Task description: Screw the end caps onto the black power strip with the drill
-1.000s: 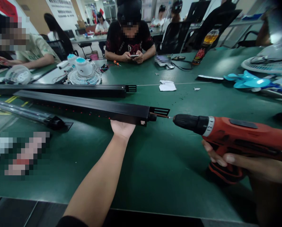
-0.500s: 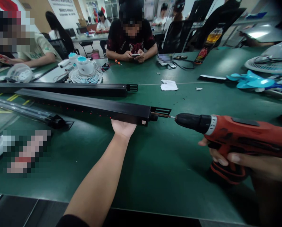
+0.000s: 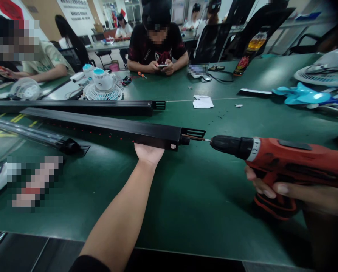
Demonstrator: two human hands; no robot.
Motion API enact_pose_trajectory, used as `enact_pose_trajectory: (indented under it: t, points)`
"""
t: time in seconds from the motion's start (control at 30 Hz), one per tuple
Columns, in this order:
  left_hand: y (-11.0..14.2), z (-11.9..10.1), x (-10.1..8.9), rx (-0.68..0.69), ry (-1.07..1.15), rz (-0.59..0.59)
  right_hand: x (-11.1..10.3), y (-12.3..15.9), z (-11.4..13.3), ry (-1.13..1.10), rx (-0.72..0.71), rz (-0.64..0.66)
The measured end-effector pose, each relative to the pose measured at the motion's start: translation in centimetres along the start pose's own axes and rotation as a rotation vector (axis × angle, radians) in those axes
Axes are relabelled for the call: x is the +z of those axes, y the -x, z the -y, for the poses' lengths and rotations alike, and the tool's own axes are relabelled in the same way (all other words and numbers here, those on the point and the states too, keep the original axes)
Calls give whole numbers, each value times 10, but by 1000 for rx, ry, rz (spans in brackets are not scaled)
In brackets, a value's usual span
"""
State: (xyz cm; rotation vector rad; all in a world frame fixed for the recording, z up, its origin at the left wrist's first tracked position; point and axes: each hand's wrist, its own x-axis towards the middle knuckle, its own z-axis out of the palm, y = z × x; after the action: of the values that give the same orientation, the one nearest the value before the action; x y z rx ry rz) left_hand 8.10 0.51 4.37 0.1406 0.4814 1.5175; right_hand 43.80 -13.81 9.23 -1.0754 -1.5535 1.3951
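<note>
One red drill [image 3: 296, 155], handle inside right fingers [image 3: 264, 187].

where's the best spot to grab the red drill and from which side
Probably best to grip the red drill by its handle, below the body, coming from the right, as the right hand does. The body lies roughly level with its chuck pointing left toward the black bar, so a hand there stays well behind the bit.
</note>
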Motion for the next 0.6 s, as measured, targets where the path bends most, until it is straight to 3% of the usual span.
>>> enact_pose_trajectory:
  t: [0.6]
  points:
    - [3, 0, 4, 14, -8, 1, 11, -2, 4, 57, -84, -56]
